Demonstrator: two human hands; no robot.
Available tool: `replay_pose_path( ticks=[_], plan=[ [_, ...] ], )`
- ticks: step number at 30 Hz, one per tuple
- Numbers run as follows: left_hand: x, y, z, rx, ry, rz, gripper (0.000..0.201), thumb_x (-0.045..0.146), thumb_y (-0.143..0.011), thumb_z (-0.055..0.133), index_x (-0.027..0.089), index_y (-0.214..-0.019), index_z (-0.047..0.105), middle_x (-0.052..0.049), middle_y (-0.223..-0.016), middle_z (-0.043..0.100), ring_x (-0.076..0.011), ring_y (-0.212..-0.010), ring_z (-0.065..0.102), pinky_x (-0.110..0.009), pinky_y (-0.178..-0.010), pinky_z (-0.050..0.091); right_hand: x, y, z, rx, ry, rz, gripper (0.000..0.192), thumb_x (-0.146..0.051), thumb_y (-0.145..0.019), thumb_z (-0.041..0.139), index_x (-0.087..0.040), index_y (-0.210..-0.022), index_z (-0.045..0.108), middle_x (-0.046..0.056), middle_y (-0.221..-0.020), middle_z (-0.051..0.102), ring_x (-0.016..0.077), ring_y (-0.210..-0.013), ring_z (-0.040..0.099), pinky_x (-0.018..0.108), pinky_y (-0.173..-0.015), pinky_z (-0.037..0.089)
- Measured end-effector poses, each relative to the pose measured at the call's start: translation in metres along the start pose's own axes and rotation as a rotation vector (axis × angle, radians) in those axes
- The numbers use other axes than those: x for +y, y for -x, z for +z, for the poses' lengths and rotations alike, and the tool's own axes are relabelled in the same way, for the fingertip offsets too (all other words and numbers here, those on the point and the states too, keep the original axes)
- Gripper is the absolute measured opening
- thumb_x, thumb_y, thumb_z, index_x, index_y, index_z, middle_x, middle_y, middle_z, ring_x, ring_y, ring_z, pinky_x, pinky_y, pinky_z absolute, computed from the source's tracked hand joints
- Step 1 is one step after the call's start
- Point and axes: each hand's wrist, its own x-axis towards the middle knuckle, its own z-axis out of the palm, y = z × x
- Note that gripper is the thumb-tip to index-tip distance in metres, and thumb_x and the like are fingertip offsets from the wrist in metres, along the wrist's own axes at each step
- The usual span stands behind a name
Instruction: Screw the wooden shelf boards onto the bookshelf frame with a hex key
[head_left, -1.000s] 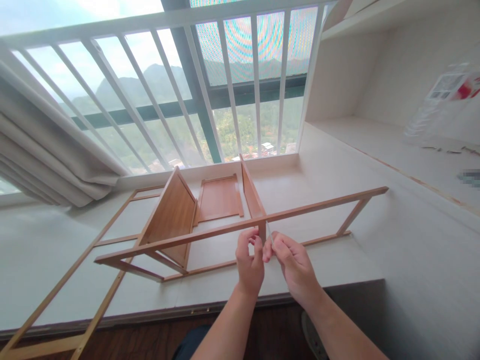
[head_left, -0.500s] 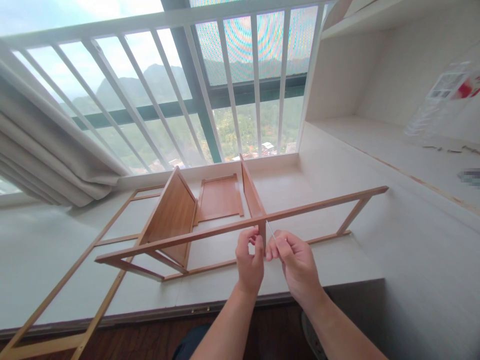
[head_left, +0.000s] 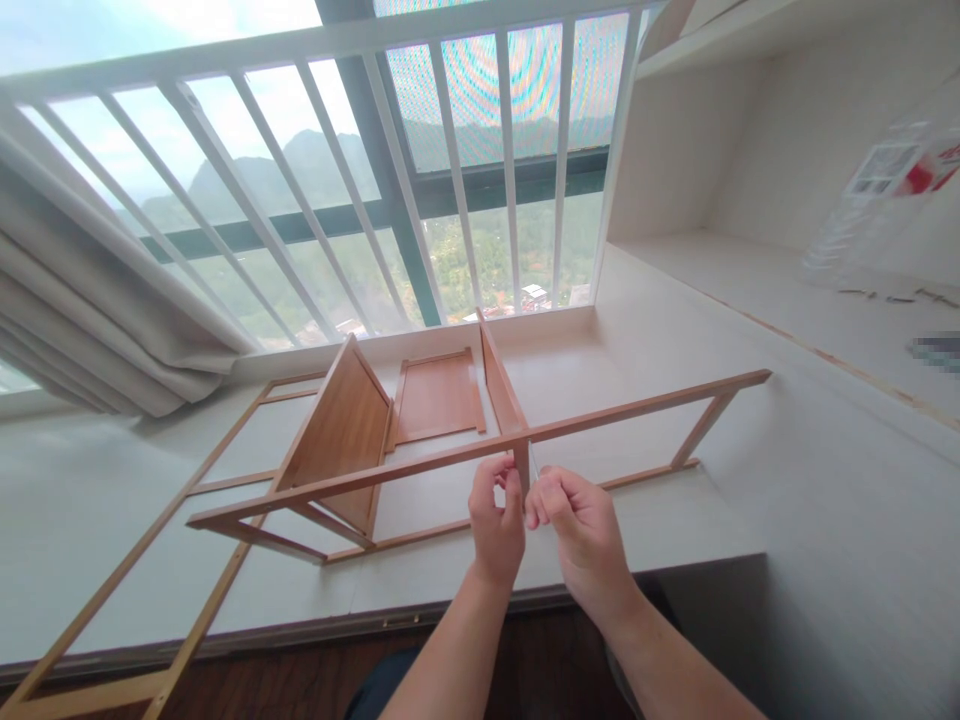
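Observation:
A brown wooden frame (head_left: 637, 412) stands on the white ledge, with upright panels joined to it. My right hand (head_left: 581, 525) is closed around a hex key (head_left: 533, 460), a thin metal rod whose upper end meets the frame beside a short crossbar (head_left: 521, 468). Just left of that crossbar, my left hand (head_left: 496, 520) is curled, thumb and forefinger pinched against the frame's wood. Behind the hands, one wooden panel (head_left: 504, 380) joins the frame at this spot. A larger panel (head_left: 337, 430) leans upright further left.
On the white ledge (head_left: 420, 580) lie a flat wooden panel (head_left: 439, 397) and a long ladder-like wooden frame (head_left: 202, 620). A white railing (head_left: 322, 210) and a grey curtain (head_left: 105, 280) border the window. A plastic bottle (head_left: 862, 210) and small metal pieces (head_left: 889, 297) rest on the right shelf.
My right hand has turned and shifted slightly left, bringing the hex key more upright and closer to the crossbar. The left hand stays at the frame.

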Motion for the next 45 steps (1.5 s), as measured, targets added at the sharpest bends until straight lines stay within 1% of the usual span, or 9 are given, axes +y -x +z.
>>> replay_pose_path(
  ticks=[4,7,11,14,18,25,31,38,45],
  plan=[
    [0.000,0.000,0.001,0.002,0.000,-0.011,0.020,0.035,-0.097,0.053,0.019,-0.102,0.065,-0.005,-0.090,0.068,-0.0168,-0.083,0.062,-0.031,-0.079,0.050,-0.002,-0.001,0.003,0.042,-0.018,-0.025,0.045,-0.045,-0.099,0.052,-0.020,-0.061,0.049,-0.002,-0.059,0.048,0.0132,-0.059,0.046,0.028,-0.062,0.037],
    [0.001,0.000,0.000,-0.005,0.006,-0.021,0.020,0.035,-0.097,0.053,0.019,-0.102,0.065,-0.004,-0.090,0.068,-0.0166,-0.082,0.062,-0.030,-0.078,0.049,-0.003,-0.001,0.003,0.075,0.072,-0.062,0.043,-0.043,-0.100,0.050,-0.020,-0.064,0.049,-0.002,-0.061,0.048,0.0130,-0.060,0.046,0.028,-0.062,0.037],
    [0.001,0.001,0.000,-0.011,0.007,-0.023,0.020,0.035,-0.096,0.054,0.019,-0.102,0.065,-0.004,-0.089,0.067,-0.0163,-0.081,0.062,-0.030,-0.077,0.050,-0.004,0.001,0.001,0.039,0.265,-0.109,0.040,-0.043,-0.101,0.047,-0.020,-0.068,0.050,-0.002,-0.064,0.047,0.0132,-0.062,0.045,0.028,-0.062,0.035],
    [0.001,0.001,0.000,-0.010,0.018,-0.024,0.020,0.035,-0.096,0.055,0.019,-0.101,0.065,-0.004,-0.088,0.067,-0.0162,-0.080,0.062,-0.029,-0.076,0.050,-0.005,0.001,0.001,0.009,0.321,-0.138,0.040,-0.042,-0.103,0.043,-0.020,-0.069,0.049,-0.002,-0.066,0.047,0.0132,-0.062,0.044,0.028,-0.061,0.034],
    [0.004,0.000,0.001,-0.005,0.022,-0.029,0.019,0.035,-0.096,0.055,0.019,-0.100,0.065,-0.003,-0.087,0.067,-0.0160,-0.080,0.061,-0.029,-0.076,0.050,-0.006,0.000,0.002,0.016,0.278,-0.158,0.039,-0.040,-0.104,0.042,-0.020,-0.071,0.048,-0.002,-0.067,0.047,0.0134,-0.065,0.046,0.027,-0.064,0.036],
    [0.004,0.000,0.001,-0.009,0.025,-0.023,0.016,0.032,-0.095,0.056,0.019,-0.099,0.065,-0.002,-0.086,0.066,-0.0152,-0.079,0.060,-0.028,-0.076,0.049,-0.005,-0.002,0.004,-0.032,0.151,-0.217,0.036,-0.034,-0.105,0.040,-0.020,-0.073,0.047,-0.002,-0.070,0.047,0.0124,-0.067,0.046,0.026,-0.066,0.038],
    [0.000,0.001,0.001,-0.011,0.008,-0.009,0.017,0.032,-0.096,0.054,0.020,-0.100,0.064,-0.003,-0.088,0.066,-0.0156,-0.081,0.060,-0.029,-0.078,0.049,-0.002,-0.001,0.004,-0.029,0.168,-0.224,0.034,-0.032,-0.105,0.041,-0.020,-0.073,0.048,-0.002,-0.070,0.047,0.0124,-0.066,0.045,0.026,-0.066,0.037],
    [0.003,0.000,0.001,-0.001,0.015,-0.005,0.020,0.034,-0.096,0.054,0.019,-0.101,0.065,-0.004,-0.087,0.067,-0.0161,-0.081,0.060,-0.029,-0.077,0.050,0.000,-0.001,0.005,-0.015,0.075,-0.222,0.036,-0.032,-0.105,0.040,-0.019,-0.072,0.048,-0.002,-0.070,0.048,0.0124,-0.067,0.046,0.026,-0.067,0.037],
    [0.002,0.000,0.001,-0.016,0.020,-0.015,0.019,0.033,-0.097,0.053,0.019,-0.099,0.065,-0.003,-0.088,0.066,-0.0157,-0.081,0.060,-0.029,-0.077,0.049,0.003,-0.004,-0.005,-0.011,0.216,-0.257,0.032,-0.032,-0.104,0.043,-0.020,-0.074,0.047,-0.002,-0.072,0.046,0.0124,-0.067,0.044,0.026,-0.064,0.036]
  ],
)
